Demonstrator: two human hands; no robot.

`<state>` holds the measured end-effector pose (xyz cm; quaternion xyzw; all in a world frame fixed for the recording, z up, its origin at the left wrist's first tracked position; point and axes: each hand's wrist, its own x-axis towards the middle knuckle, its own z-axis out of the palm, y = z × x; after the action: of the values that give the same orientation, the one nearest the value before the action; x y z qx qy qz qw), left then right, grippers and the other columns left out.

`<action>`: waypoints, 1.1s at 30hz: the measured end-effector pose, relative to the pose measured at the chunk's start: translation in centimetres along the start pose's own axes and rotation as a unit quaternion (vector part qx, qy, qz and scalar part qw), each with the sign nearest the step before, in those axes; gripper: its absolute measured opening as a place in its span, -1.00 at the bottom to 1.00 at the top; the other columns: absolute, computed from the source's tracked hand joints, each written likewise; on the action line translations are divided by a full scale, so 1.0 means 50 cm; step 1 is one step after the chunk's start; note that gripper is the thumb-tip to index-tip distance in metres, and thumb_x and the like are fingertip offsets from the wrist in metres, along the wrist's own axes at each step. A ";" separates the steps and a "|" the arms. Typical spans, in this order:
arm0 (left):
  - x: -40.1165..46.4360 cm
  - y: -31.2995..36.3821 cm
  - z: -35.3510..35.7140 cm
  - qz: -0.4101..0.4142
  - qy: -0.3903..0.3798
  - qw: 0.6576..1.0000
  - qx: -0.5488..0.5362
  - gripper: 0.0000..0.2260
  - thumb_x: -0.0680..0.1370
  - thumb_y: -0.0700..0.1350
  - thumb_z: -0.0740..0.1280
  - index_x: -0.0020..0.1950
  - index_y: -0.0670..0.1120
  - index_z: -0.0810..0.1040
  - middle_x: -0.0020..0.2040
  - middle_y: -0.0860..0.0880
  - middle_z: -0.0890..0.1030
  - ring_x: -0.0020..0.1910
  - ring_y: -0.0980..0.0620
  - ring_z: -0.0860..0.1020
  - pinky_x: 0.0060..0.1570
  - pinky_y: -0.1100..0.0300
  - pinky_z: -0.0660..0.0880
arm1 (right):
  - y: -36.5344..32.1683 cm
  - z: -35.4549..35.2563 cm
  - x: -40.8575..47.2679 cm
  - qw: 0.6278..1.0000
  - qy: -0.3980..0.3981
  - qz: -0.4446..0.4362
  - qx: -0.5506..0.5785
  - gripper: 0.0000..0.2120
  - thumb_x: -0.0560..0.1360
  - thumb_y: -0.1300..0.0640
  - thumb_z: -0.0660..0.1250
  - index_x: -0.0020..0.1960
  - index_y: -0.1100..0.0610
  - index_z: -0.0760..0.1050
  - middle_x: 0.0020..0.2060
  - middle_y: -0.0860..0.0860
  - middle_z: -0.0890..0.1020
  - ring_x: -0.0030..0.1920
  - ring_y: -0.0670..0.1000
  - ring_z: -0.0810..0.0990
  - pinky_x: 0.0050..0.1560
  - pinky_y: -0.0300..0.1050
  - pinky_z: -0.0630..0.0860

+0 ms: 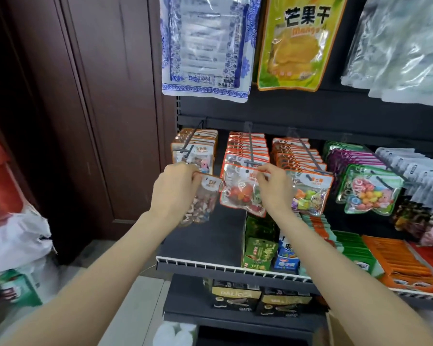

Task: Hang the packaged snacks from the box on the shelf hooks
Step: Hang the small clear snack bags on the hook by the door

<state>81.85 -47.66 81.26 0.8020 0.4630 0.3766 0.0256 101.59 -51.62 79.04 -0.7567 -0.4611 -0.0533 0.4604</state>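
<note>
Box corner (335, 328) low right, nr feet. Left hand (174, 188) pinching pebble-candy pack (203, 198), waiting below its row. Right hand (273, 188) pinching red pack (243, 193) at hook tip (252, 163): line hole w/ tip, slide back level.

Brown wooden door (90, 108) beside white sacks (15, 240)

Two hands (175, 188) (273, 186) at snack packets (243, 191)
</note>
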 end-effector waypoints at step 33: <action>0.001 -0.110 -0.007 -0.172 0.051 0.930 -0.321 -0.65 0.46 -0.15 0.44 0.22 0.03 0.49 -0.03 0.01 0.63 -0.15 0.20 0.58 -0.15 0.40 0.50 | -0.128 0.094 -0.094 0.950 -0.185 -0.085 0.236 -0.56 0.57 0.19 0.24 0.40 -0.11 0.33 0.13 -0.12 0.44 0.16 -0.12 0.42 0.08 -0.44 0.28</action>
<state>77.67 -44.60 79.40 0.6384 0.4490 0.5354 0.3228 92.49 -50.19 78.13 -0.5806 -0.6006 0.1590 0.5262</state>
